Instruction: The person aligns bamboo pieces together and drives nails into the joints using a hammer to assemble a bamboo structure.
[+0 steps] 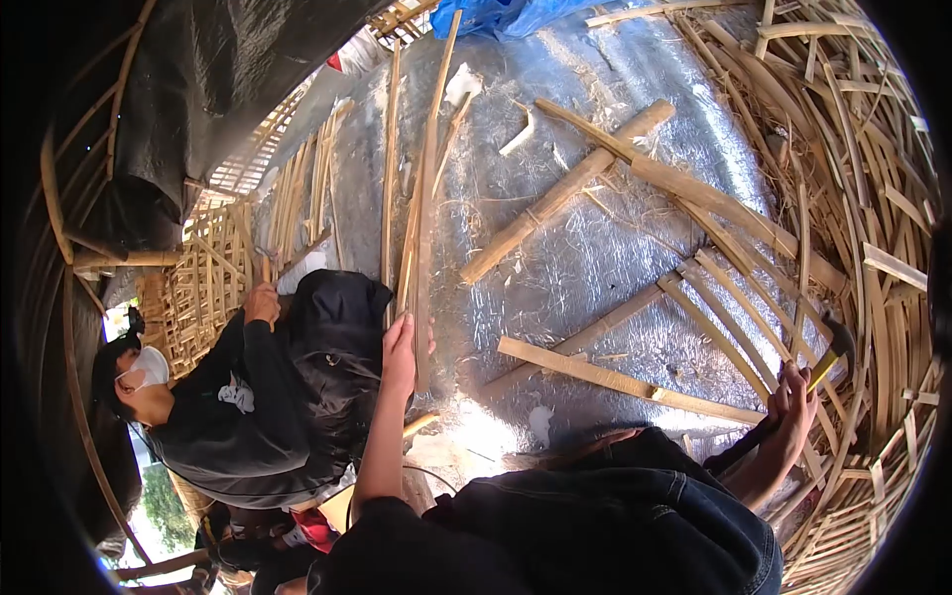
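Silvery floor sheeting (560,297) formed the ground. The left hand (399,352) grasped a long bamboo strip (428,208) extending forward over it; the right hand (790,402) gripped a hammer (839,342). Sound practice likely meant steadying the strip, left hand clear of the hammer.

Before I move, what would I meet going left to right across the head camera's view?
The co-worker's white mask, the co-worker's hand, your left hand, the thick bamboo pole, your right hand, the hammer head, the pale slat near the right edge.
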A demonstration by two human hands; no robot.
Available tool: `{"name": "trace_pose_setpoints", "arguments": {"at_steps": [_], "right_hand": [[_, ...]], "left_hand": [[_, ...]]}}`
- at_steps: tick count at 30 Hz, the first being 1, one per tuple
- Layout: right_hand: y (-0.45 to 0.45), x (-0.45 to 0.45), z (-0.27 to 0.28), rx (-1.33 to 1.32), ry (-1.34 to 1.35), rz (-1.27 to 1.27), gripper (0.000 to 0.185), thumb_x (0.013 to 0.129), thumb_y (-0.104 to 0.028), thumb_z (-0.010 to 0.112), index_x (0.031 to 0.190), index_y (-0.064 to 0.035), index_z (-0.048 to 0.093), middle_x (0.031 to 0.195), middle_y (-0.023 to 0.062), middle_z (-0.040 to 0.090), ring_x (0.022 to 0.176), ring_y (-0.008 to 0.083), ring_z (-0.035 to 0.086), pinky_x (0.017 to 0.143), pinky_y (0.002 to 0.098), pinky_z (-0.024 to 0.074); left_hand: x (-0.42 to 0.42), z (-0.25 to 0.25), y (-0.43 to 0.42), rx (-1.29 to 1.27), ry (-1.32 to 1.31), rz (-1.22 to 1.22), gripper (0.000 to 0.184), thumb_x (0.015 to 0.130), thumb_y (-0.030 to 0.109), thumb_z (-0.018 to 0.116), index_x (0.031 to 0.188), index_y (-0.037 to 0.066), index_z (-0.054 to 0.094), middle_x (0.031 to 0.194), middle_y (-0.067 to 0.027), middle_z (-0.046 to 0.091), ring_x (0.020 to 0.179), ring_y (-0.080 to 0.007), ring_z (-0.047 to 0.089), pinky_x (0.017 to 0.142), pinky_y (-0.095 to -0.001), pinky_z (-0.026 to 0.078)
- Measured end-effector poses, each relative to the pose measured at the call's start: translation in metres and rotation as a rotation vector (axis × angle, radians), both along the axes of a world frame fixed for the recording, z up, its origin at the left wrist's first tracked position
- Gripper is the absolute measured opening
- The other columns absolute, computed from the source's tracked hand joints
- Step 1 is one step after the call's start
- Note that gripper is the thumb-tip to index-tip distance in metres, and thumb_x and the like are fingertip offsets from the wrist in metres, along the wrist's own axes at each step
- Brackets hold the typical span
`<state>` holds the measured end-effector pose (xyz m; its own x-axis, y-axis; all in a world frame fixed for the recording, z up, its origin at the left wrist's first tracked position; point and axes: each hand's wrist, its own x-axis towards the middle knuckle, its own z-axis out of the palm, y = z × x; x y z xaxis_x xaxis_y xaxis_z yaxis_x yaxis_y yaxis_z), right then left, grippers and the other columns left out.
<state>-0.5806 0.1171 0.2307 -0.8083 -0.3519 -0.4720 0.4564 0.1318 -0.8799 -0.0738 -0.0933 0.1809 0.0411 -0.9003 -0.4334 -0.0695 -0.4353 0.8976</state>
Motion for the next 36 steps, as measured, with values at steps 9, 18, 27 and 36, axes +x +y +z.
{"name": "trace_pose_setpoints", "arguments": {"at_steps": [9,18,27,36], "right_hand": [[-0.007,0.003,0.000,-0.035,-0.007,0.002,0.024,0.087,-0.013,0.072,0.090,-0.0132,0.048,0.067,-0.0094,0.035,0.047,-0.0007,0.026,0.041,0.0173,0.0202],[-0.006,0.007,-0.003,-0.046,-0.074,0.057,0.028,0.085,-0.013,0.073,0.086,-0.0171,0.045,0.066,-0.0102,0.037,0.045,-0.0007,0.027,0.039,0.0170,0.0213],[0.004,-0.003,-0.015,-0.005,-0.045,0.051,0.028,0.082,-0.016,0.076,0.089,-0.0157,0.048,0.069,-0.0092,0.037,0.047,-0.0003,0.028,0.042,0.0172,0.0214],[0.019,-0.009,-0.018,0.070,-0.061,0.013,0.024,0.084,-0.015,0.073,0.096,-0.0133,0.052,0.084,-0.0052,0.056,0.047,-0.0003,0.030,0.041,0.0160,0.0244]], "left_hand": [[-0.076,0.049,0.007,-0.021,0.449,-0.058,0.038,0.107,0.020,0.042,0.135,-0.005,0.050,0.112,-0.0110,0.060,0.091,-0.0165,0.058,0.076,-0.0335,0.048],[-0.033,0.004,0.011,-0.139,-0.690,-0.285,0.030,0.106,0.020,0.044,0.126,0.002,0.057,0.114,-0.0126,0.067,0.093,-0.0267,0.065,0.080,-0.0325,0.051],[-0.035,-0.036,-0.010,-0.617,-1.196,-0.369,0.037,0.099,0.024,0.054,0.130,0.004,0.055,0.123,-0.0202,0.060,0.114,-0.0396,0.056,0.099,-0.0468,0.044],[-0.036,-0.135,-0.214,-0.663,-1.524,-0.431,0.049,0.094,0.018,0.056,0.140,0.001,0.048,0.139,-0.0165,0.054,0.129,-0.0353,0.046,0.107,-0.0438,0.039]]}}
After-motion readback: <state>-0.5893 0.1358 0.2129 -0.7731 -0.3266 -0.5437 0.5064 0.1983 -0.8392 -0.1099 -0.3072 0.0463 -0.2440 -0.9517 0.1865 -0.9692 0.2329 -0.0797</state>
